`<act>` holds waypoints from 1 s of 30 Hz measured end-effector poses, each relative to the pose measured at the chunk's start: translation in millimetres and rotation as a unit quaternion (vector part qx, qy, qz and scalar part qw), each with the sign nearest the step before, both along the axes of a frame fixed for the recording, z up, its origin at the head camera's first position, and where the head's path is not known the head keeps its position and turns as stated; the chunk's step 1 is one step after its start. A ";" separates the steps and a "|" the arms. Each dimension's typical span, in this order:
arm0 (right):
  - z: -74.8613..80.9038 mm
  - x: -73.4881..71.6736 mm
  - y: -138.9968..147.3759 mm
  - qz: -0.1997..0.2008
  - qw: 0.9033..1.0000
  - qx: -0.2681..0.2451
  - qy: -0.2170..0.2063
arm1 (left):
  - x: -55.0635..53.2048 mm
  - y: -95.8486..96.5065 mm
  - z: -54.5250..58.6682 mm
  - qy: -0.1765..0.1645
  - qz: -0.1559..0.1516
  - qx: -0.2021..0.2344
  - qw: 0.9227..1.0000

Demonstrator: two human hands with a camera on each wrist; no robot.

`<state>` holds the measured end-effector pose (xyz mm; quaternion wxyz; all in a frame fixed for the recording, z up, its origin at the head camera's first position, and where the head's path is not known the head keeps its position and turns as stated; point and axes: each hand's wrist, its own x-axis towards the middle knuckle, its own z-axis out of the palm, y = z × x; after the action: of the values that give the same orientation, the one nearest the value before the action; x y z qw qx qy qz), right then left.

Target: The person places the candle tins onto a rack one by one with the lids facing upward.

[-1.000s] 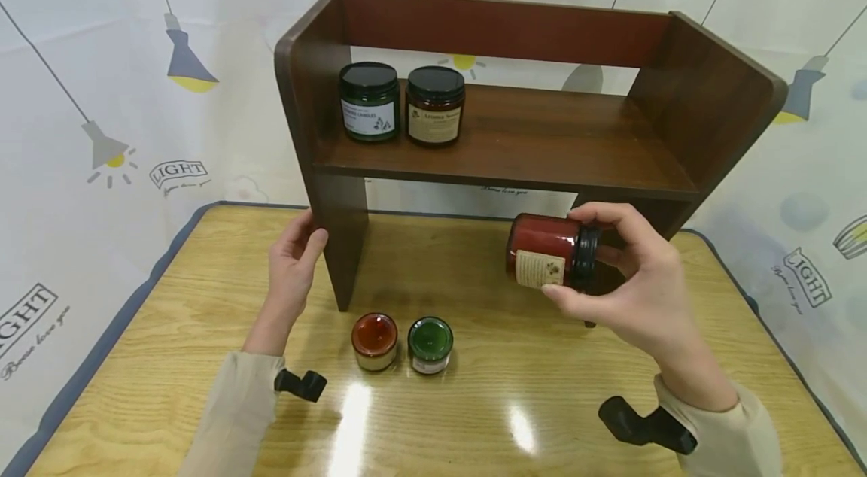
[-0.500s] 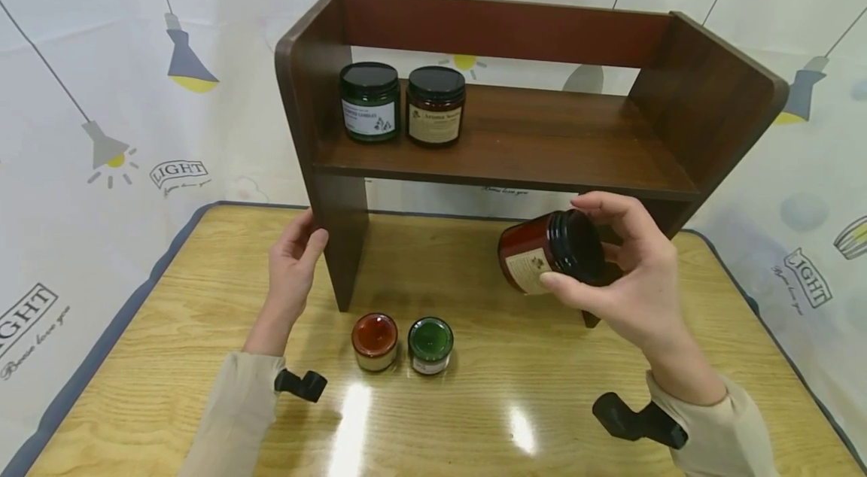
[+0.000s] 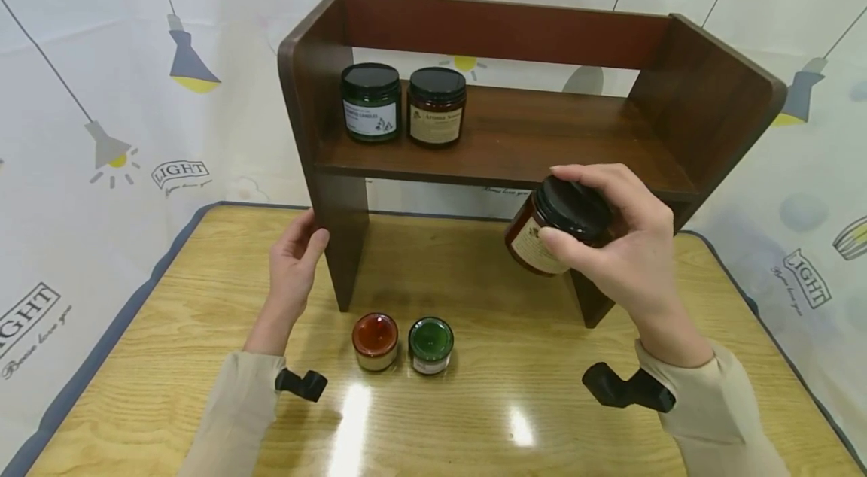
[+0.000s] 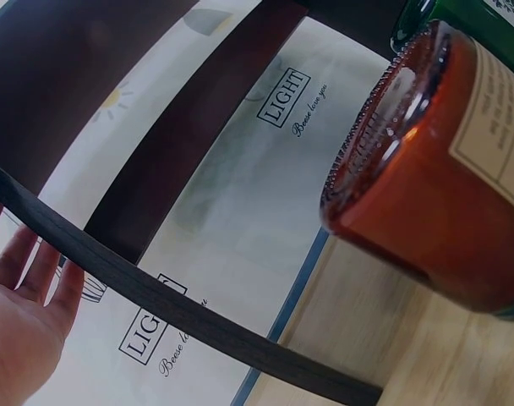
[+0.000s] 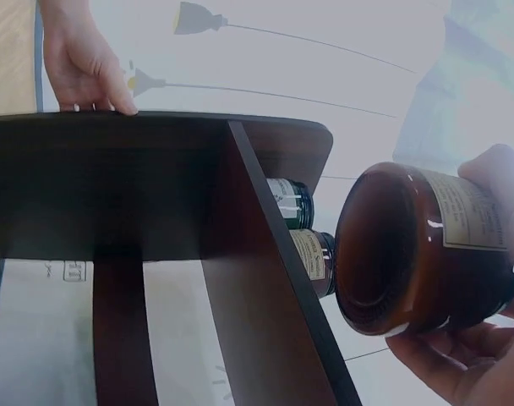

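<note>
My right hand (image 3: 626,244) holds a dark amber candle jar (image 3: 535,247) by its black lid in the head view. The jar is tilted, lid toward the upper right, in front of the shelf board's front edge. In the right wrist view its round base (image 5: 375,254) faces the camera. My left hand (image 3: 294,255) touches the left side panel (image 3: 342,251) of the dark brown wooden shelf (image 3: 515,176); its fingers lie along the outer face and the thumb is at the front edge. Two lidded candle jars, green (image 3: 370,112) and amber (image 3: 436,116), stand on the board at left.
Below the board on the wooden table (image 3: 488,402), a small red-orange jar (image 3: 375,341) and a small green jar (image 3: 430,345) stand side by side in front of the left panel. A printed cloth wall (image 3: 244,101) rises behind the shelf and at both sides.
My right hand has raised the amber candle jar and turned it from lying sideways to lid-up at a tilt, bringing it toward the board. The left hand stays in place.
</note>
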<state>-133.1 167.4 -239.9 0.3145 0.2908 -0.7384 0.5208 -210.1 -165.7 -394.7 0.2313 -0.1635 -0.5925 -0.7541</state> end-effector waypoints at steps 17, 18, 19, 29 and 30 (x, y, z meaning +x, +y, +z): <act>30.8 -37.3 -8.7 -0.031 0.997 0.049 0.049 | -2.3 0.8 -0.2 0.006 -0.005 0.004 1.000; 31.9 -38.7 -9.3 -0.030 0.997 0.050 0.050 | -2.2 0.8 0.1 0.006 -0.004 0.004 1.000; 32.8 -40.1 -10.0 -0.030 0.997 0.052 0.051 | -2.0 0.8 0.4 0.006 -0.004 0.003 1.000; 37.9 -53.7 -21.0 -0.033 0.999 0.019 0.015 | -0.5 -0.1 0.9 0.007 -0.005 0.001 1.000; 38.9 -55.4 -21.9 -0.031 0.999 0.018 0.010 | -0.5 -0.2 0.8 0.007 -0.004 0.001 1.000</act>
<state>-188.4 145.5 -201.0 0.3326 0.2792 -0.7531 0.4943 -210.5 -165.8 -393.9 0.2326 -0.1714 -0.5891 -0.7547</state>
